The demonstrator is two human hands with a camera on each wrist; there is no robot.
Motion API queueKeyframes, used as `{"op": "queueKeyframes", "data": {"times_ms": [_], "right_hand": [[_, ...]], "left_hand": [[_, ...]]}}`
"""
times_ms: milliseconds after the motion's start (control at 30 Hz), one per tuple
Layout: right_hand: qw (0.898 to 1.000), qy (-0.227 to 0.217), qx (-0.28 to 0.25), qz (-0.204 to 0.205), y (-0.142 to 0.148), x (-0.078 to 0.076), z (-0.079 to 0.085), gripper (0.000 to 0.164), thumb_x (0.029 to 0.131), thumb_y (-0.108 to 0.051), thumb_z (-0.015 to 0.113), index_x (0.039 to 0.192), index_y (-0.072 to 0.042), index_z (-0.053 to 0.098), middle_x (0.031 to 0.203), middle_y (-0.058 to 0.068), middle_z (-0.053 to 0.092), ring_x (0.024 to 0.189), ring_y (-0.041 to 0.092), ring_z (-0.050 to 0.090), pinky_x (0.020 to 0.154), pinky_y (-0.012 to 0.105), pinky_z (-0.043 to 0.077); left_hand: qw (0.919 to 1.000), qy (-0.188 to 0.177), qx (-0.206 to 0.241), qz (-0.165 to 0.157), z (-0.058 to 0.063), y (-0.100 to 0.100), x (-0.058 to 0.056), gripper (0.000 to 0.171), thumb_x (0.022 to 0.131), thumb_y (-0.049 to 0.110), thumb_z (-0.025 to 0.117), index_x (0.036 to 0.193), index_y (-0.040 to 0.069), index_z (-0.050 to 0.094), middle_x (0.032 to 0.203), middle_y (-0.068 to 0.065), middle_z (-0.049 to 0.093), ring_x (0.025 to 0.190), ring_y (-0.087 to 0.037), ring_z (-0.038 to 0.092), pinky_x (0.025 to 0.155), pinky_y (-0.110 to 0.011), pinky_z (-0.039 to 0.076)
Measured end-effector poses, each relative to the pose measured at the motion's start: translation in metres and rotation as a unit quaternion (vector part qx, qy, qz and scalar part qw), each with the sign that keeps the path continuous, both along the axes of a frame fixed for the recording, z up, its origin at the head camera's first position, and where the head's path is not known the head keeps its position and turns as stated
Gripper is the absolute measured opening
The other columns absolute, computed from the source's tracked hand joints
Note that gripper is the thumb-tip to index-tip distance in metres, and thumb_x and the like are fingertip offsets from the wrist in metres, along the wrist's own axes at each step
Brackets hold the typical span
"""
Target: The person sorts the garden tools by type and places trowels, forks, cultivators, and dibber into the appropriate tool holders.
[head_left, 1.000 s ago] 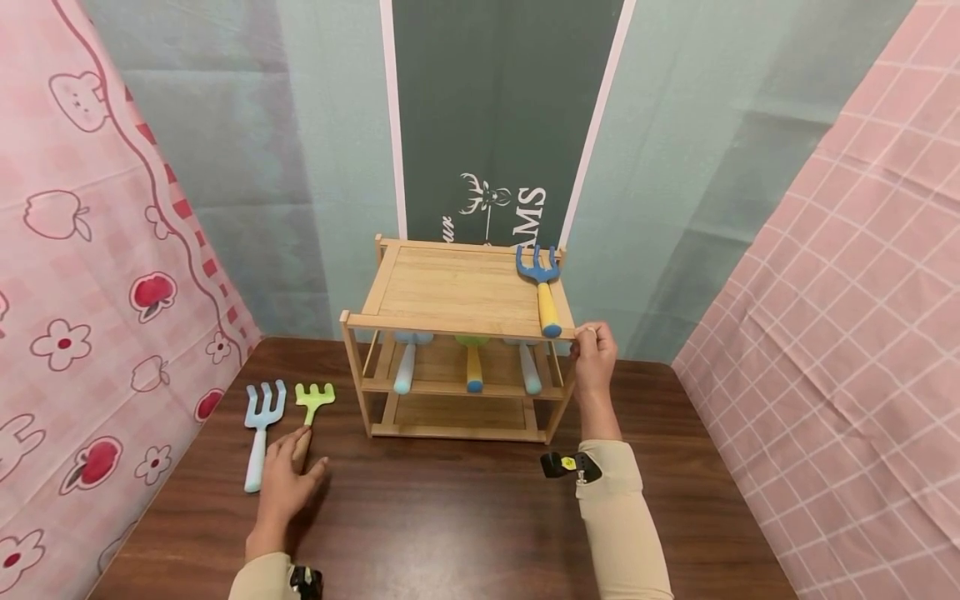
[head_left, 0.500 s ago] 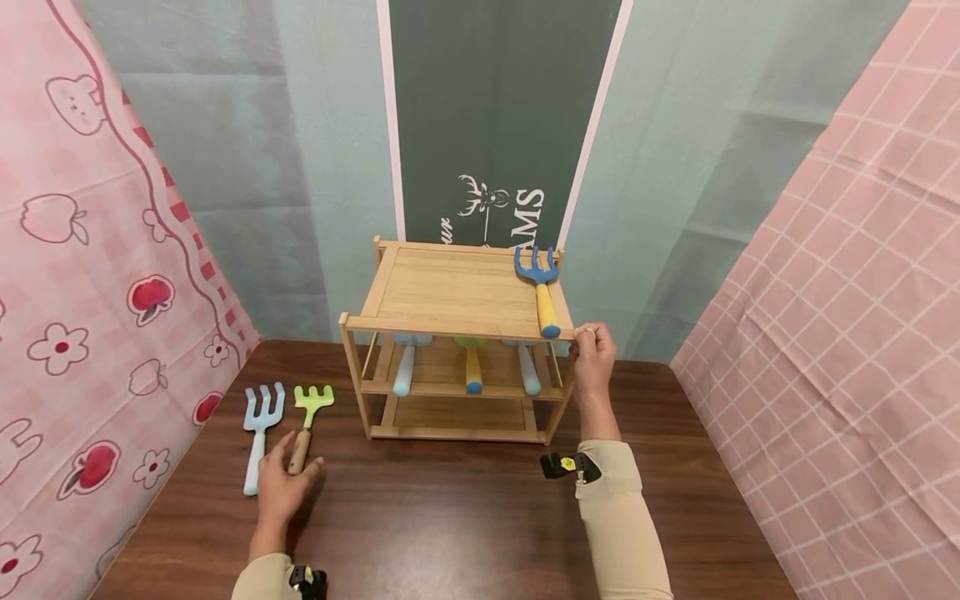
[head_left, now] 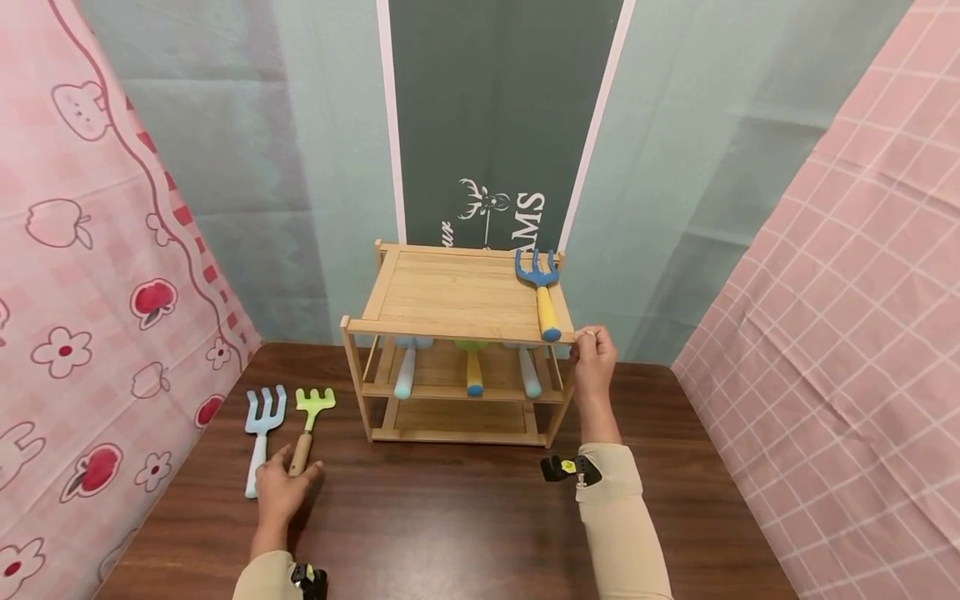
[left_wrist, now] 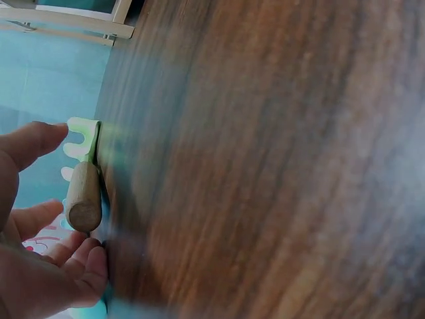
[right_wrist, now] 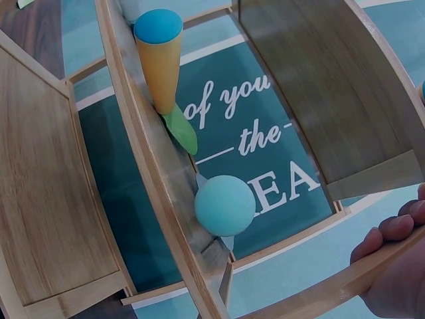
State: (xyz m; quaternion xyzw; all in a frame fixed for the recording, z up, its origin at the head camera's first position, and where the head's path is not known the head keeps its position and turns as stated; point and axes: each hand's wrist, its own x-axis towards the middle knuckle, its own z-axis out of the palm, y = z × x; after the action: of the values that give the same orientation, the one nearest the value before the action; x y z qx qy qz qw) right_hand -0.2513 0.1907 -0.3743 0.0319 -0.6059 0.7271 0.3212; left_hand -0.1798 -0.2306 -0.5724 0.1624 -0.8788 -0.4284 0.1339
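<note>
A small hand rake (head_left: 315,402) with green tines and a wooden handle lies on the table at the left. My left hand (head_left: 281,497) is at the handle's near end, thumb and fingers apart on either side. In the left wrist view a gap shows between the fingertips and the wooden handle (left_wrist: 84,196). Left of it lies a light blue hand rake (head_left: 260,442). My right hand (head_left: 596,358) grips the front right corner of the bamboo rack (head_left: 457,292); its curled fingers (right_wrist: 396,228) also show in the right wrist view.
On the rack's top tier, at the right, lies a blue hand rake with a yellow handle (head_left: 547,312). Several tools fill the middle tier, among them one with a yellow handle (head_left: 474,371). Patterned pink cloth (head_left: 90,350) hangs at the left side.
My left hand has drawn back toward the near end of the green rake, uncovering its wooden handle. The right hand keeps its place on the rack.
</note>
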Motion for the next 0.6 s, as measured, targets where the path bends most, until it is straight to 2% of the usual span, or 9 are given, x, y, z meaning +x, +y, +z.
{"op": "queueKeyframes", "data": {"times_ms": [267, 600], "right_hand": [[1.000, -0.005, 0.002, -0.002, -0.0008, 0.0003, 0.0001, 0.015, 0.085, 0.005, 0.043, 0.071, -0.001, 0.046, 0.059, 0.007, 0.040, 0.053, 0.015, 0.037, 0.052, 0.026, 0.035], [1.000, -0.004, -0.003, -0.009, -0.0018, -0.0003, 0.0013, 0.012, 0.084, 0.006, 0.043, 0.072, 0.005, 0.045, 0.057, 0.005, 0.040, 0.052, 0.014, 0.038, 0.052, 0.025, 0.035]], "left_hand": [[0.9995, -0.006, -0.006, 0.031, -0.0007, 0.0001, -0.0024, 0.060, 0.078, 0.019, 0.069, 0.118, -0.021, 0.047, 0.106, -0.039, 0.050, 0.110, -0.053, 0.030, 0.092, -0.058, 0.019], [0.9980, -0.009, -0.031, 0.054, -0.0020, 0.0024, -0.0087, 0.055, 0.078, 0.019, 0.069, 0.112, -0.021, 0.052, 0.099, -0.040, 0.051, 0.104, -0.053, 0.030, 0.085, -0.058, 0.021]]}}
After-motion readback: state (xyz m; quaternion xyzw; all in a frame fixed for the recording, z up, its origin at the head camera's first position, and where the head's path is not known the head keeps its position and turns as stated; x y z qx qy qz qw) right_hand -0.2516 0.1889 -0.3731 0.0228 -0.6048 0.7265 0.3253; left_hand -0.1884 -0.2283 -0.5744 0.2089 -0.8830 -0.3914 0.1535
